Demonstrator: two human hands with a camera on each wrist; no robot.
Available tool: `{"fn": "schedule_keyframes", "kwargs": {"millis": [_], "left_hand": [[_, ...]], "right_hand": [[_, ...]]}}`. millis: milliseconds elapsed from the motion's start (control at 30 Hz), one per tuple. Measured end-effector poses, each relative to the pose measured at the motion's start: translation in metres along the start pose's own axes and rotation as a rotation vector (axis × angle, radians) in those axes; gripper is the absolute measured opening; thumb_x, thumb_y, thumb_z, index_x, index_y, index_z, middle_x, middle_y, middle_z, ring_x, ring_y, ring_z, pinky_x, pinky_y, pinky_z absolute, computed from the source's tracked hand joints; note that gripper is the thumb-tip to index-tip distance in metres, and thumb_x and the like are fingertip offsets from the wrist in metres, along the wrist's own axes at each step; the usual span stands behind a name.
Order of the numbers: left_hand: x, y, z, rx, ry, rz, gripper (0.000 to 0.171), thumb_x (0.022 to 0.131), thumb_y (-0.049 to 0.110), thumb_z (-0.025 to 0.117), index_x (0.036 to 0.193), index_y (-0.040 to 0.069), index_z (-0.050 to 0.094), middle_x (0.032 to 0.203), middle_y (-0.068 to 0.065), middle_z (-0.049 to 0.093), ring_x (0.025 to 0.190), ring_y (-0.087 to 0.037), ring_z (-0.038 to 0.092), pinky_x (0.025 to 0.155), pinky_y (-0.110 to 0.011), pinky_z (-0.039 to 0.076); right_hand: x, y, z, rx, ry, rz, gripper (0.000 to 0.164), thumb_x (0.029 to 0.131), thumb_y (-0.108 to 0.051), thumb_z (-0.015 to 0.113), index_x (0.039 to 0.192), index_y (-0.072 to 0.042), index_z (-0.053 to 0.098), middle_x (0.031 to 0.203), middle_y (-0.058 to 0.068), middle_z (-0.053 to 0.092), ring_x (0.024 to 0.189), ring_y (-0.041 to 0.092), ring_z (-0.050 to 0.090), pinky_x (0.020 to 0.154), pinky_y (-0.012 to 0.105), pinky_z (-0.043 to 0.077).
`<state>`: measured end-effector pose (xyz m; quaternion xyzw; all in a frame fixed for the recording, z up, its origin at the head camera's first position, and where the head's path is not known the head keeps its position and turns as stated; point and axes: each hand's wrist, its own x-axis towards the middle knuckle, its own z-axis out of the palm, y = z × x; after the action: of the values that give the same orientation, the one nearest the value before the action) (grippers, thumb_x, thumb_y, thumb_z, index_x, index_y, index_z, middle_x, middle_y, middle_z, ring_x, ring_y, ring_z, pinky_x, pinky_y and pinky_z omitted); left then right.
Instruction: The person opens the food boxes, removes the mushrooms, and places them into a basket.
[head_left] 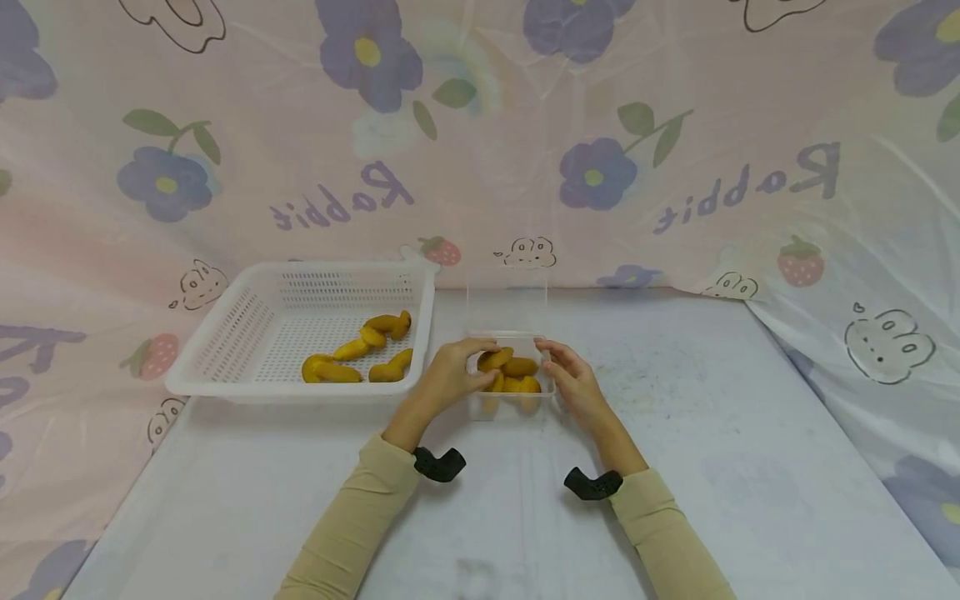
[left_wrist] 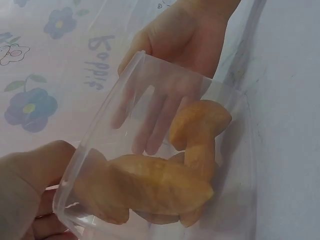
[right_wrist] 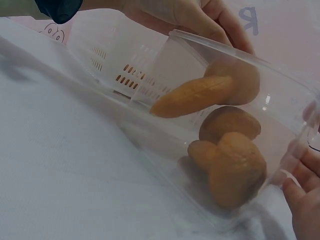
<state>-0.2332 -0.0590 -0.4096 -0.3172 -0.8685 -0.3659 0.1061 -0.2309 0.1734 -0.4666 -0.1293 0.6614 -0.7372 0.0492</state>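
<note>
A clear plastic box (head_left: pixel 517 395) with several yellow-brown mushrooms (head_left: pixel 520 367) in it sits on the table between the two hands. My left hand (head_left: pixel 453 371) grips its left end, thumb and fingers at the rim. At the opposite end is my right hand (head_left: pixel 576 385); through the clear wall in the left wrist view, its fingers (left_wrist: pixel 159 120) look straight and spread against the side. One mushroom (left_wrist: pixel 162 184) lies across the others near the left hand. In the right wrist view, a rounded mushroom (right_wrist: pixel 235 170) rests low in the box.
A white perforated basket (head_left: pixel 300 388) with several more mushrooms (head_left: pixel 386 325) stands left of the box. The box's clear lid (head_left: pixel 507 300) stands raised behind it. A patterned cloth (head_left: pixel 480 167) hangs at the table's back edge. Black wrist devices (head_left: pixel 440 465) sit at both cuffs.
</note>
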Motion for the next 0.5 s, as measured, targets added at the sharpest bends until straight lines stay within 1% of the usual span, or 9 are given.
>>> {"fn": "schedule_keyframes", "kwargs": {"millis": [167,300,400,500], "left_hand": [[0.0009,0.0016,-0.0001,0.025,-0.003,-0.033,0.035,0.085,0.010,0.073,0.117,0.001,0.066,0.117,-0.014,0.071,0.107,-0.026,0.068,0.096,-0.039,0.056],[0.0015,0.0013,0.0006,0.024,0.014,-0.043,0.036,0.085,0.010,0.072,0.119,0.000,0.064,0.119,-0.015,0.070,0.110,-0.027,0.067,0.097,-0.037,0.056],[0.0017,0.0008,0.0007,0.016,0.035,-0.035,0.037,0.086,0.010,0.071,0.121,-0.001,0.064,0.121,-0.016,0.068,0.113,-0.028,0.066,0.099,-0.037,0.055],[0.0021,0.0010,-0.0004,0.005,0.072,-0.008,0.037,0.086,0.011,0.071,0.120,-0.002,0.064,0.121,-0.018,0.068,0.113,-0.029,0.066,0.099,-0.037,0.055]], "right_hand": [[-0.0005,-0.0014,0.0003,0.010,-0.009,-0.001,0.047,0.102,-0.014,0.046,0.139,0.011,0.033,0.158,0.022,0.026,0.152,0.028,0.015,0.127,0.047,0.007],[-0.0003,-0.0016,0.0005,0.008,-0.007,0.004,0.046,0.102,-0.014,0.046,0.139,0.010,0.033,0.158,0.021,0.026,0.152,0.028,0.015,0.128,0.047,0.007],[-0.0002,-0.0012,0.0006,0.011,-0.005,0.005,0.046,0.102,-0.015,0.046,0.139,0.009,0.034,0.157,0.020,0.027,0.152,0.027,0.015,0.128,0.047,0.007],[0.0001,0.0002,0.0004,0.008,-0.009,0.001,0.047,0.102,-0.015,0.046,0.139,0.010,0.033,0.157,0.018,0.029,0.152,0.028,0.015,0.128,0.048,0.007]]}}
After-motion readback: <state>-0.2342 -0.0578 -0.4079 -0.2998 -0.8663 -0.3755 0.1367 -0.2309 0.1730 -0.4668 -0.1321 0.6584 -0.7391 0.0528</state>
